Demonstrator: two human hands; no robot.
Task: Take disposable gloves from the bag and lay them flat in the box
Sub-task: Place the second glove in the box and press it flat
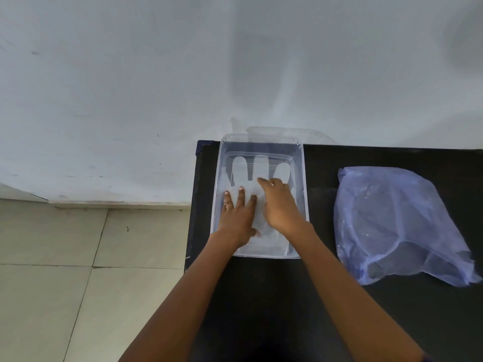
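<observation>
Both forearms are bare from the lower edge of the view up to the wrists, with no sleeves, watch, bracelet or rings to be seen. The left hand (pixel 236 218) and right hand (pixel 281 205) are bare too, ungloved. The fingernails are short and pale. A sliver of dark purple cloth shows at the bottom right corner, beside the right arm
</observation>
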